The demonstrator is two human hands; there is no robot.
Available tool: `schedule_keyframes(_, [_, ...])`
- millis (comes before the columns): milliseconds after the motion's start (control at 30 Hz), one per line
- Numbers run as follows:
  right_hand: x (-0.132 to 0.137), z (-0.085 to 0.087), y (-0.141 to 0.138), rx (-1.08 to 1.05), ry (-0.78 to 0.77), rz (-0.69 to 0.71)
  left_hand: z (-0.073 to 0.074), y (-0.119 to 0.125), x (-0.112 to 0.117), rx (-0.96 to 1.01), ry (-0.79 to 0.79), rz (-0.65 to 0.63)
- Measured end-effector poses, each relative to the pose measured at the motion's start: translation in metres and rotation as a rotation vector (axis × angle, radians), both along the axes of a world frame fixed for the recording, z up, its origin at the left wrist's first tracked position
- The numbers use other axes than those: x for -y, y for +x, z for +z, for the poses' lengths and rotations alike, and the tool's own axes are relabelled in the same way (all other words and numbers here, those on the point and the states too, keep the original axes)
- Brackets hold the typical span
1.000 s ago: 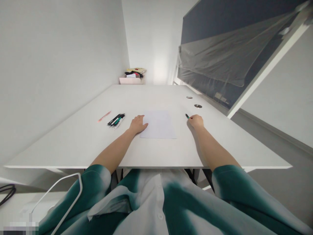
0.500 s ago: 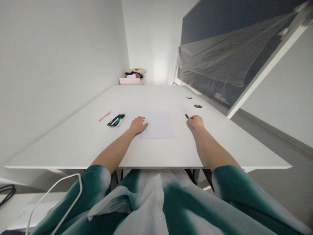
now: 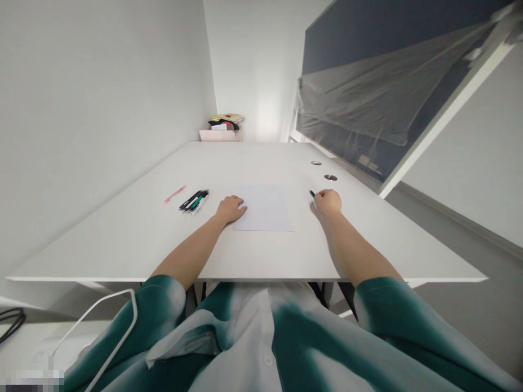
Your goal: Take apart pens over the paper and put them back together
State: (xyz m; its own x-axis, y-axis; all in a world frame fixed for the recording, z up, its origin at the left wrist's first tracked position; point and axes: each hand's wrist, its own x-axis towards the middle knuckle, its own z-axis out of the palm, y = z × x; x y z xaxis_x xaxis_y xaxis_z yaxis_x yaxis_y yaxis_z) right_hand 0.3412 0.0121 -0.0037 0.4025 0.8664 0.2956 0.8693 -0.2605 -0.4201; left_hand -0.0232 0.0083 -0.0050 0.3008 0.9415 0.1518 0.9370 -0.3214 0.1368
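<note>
A blank white sheet of paper [image 3: 265,209] lies on the white table [image 3: 261,253] in front of me. My left hand [image 3: 231,209] rests at the sheet's left edge, fingers spread, thumb on the paper. To the right of the sheet, my right hand [image 3: 329,202] is closed round a dark pen [image 3: 312,193]; one end sticks out to the left of my fingers and the rest is hidden in the hand. Left of my left hand lies a bunch of several pens [image 3: 194,201], black, green and white. Beyond them is a single pink pen [image 3: 175,195].
Two round metal fittings [image 3: 330,177] are set in the table's right side. At the far end stands a pale box [image 3: 217,135] with cloth and other items. A dark panel [image 3: 368,81] partly wrapped in plastic leans at the right. A wall [image 3: 102,98] runs along the left.
My right hand has turned slightly, and less of the pen shows. The paper has shifted very slightly left. My left hand stays at its edge.
</note>
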Motion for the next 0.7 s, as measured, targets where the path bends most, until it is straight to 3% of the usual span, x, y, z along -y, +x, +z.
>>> schedule_keyframes(133, [0.006,0.007,-0.025,0.095,0.126,0.179,-0.001,-0.001,-0.002,-0.001,0.005,0.011])
schedule_keyframes(333, [0.011,-0.001,-0.077,0.230,0.045,0.630,-0.001,-0.003,-0.003,-0.016,0.017,0.023])
schedule_keyframes(467, [0.014,-0.007,-0.087,0.275,-0.005,0.716,-0.001,-0.003,-0.004,-0.021,0.015,0.023])
schedule_keyframes(700, [0.014,-0.007,-0.085,0.279,-0.056,0.726,0.002,-0.003,-0.002,-0.027,-0.002,0.030])
